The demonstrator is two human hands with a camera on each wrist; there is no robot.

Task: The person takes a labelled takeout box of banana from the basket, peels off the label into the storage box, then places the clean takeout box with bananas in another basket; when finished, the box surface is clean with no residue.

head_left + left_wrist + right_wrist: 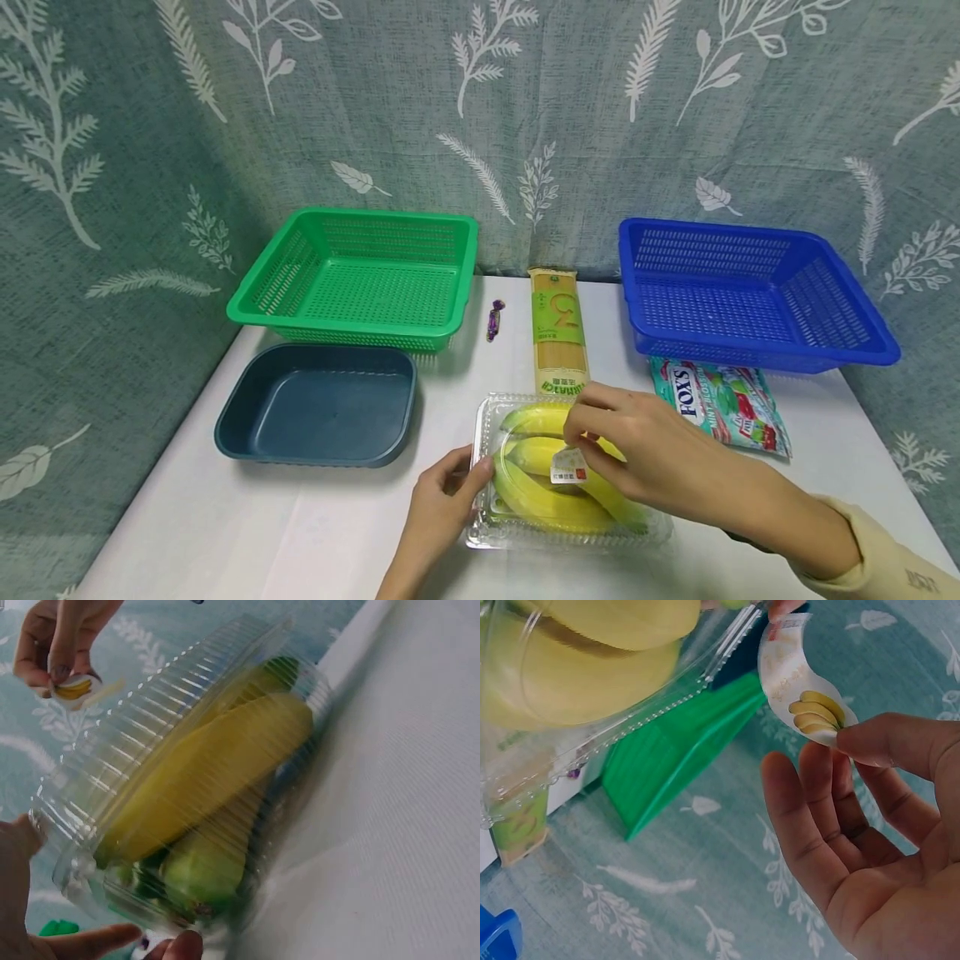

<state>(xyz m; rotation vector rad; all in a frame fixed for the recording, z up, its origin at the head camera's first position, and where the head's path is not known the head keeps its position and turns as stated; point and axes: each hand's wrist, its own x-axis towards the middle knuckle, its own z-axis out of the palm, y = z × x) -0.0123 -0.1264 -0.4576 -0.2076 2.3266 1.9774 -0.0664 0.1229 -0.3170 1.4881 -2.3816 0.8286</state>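
Your right hand (633, 442) pinches the label (567, 468) by one end; its length trails left of those fingers (603, 398), nearer you. Farther off, your left hand (444, 497) grips the box (517, 540).

The banana box (540, 541) was bumpy, shiny plastic. The sticker (781, 675) looked like smooth paper. The green basket (360, 331) and blue basket (750, 352) were plastic. The curtain (390, 92) was dull, rough cloth.
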